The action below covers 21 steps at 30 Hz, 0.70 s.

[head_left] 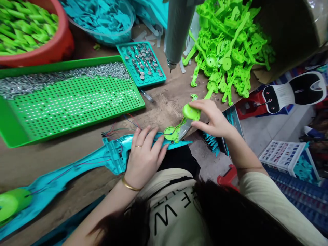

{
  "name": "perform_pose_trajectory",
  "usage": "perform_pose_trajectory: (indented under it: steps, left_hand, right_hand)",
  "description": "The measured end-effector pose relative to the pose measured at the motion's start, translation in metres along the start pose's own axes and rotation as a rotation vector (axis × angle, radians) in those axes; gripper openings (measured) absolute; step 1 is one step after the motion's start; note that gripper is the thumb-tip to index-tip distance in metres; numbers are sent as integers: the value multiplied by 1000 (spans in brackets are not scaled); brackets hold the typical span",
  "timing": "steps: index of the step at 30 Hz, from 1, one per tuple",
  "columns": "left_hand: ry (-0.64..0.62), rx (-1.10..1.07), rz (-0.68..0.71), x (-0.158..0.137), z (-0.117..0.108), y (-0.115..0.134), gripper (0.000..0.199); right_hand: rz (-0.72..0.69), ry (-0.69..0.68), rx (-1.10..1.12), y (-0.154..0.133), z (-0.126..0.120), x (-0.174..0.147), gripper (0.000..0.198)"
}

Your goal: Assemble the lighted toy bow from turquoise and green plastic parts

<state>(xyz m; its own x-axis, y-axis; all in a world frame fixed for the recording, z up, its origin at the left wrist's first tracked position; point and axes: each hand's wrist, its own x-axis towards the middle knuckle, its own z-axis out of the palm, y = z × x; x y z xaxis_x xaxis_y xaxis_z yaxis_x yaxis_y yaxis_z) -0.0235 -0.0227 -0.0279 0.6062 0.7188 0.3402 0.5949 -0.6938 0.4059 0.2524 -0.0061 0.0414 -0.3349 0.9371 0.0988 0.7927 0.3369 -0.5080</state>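
A long blue plastic shell (55, 181) lies along the table's near edge with thin red and dark wires in it. My left hand (146, 153), with a ring and a bracelet, is laid over its right part, fingers across the far side, holding it. Beside my left fingertips, a green part with a round, open housing (171, 133) rests on the shell's end. My right hand (211, 119) has its fingers on a green round cap (191, 112), the thumb below it. A clear flat piece (185, 129) shows under the cap.
A grey electric screwdriver (179, 34) hangs overhead, bit down. A green perforated tray (77, 126) of screws and a blue tray (151, 81) of small metal pieces lie left. Green parts (228, 51) are heaped right. A red tub (68, 41) and clear tub (130, 24) stand behind.
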Motion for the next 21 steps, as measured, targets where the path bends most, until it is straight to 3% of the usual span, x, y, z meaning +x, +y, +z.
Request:
perform_pose_trajectory:
  steps: [6, 12, 21]
  left_hand:
    - [22, -14, -4, -3, 3, 0, 43]
    - [3, -44, -16, -5, 7, -1, 72]
    - [-6, 3, -7, -3, 8, 2, 72]
  right_hand:
    - [-120, -207, 10, -12, 26, 2, 63]
    - [-147, -243, -2, -21, 40, 2, 66]
    - [-161, -233, -30, -23, 48, 1, 69]
